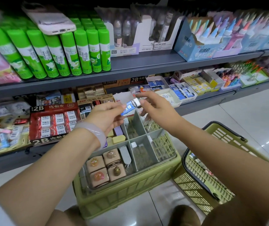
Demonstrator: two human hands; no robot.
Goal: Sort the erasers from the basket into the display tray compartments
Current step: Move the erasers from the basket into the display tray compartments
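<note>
A blue-and-white wrapped eraser [131, 106] hangs above the far end of the display tray, pinched at its lower end by my left hand [105, 115] and at its upper end by my right hand [153, 106]. The clear display tray [164, 158] with grey dividers rests on a green crate [130, 191]. Its near left compartment holds several pink cake-shaped erasers [105, 168] and a grey piece [125, 154]. Purple and yellow erasers [118, 137] lie in a left compartment. The green basket [212, 165] stands to the right on the floor; small items show at its bottom.
Shelves run behind the tray: red 2B eraser boxes [54, 123] on the lower left, blue-and-white eraser boxes [181, 92] on the right, green glue sticks [62, 51] with a phone [49, 18] lying on top above. My knees show at the bottom edge.
</note>
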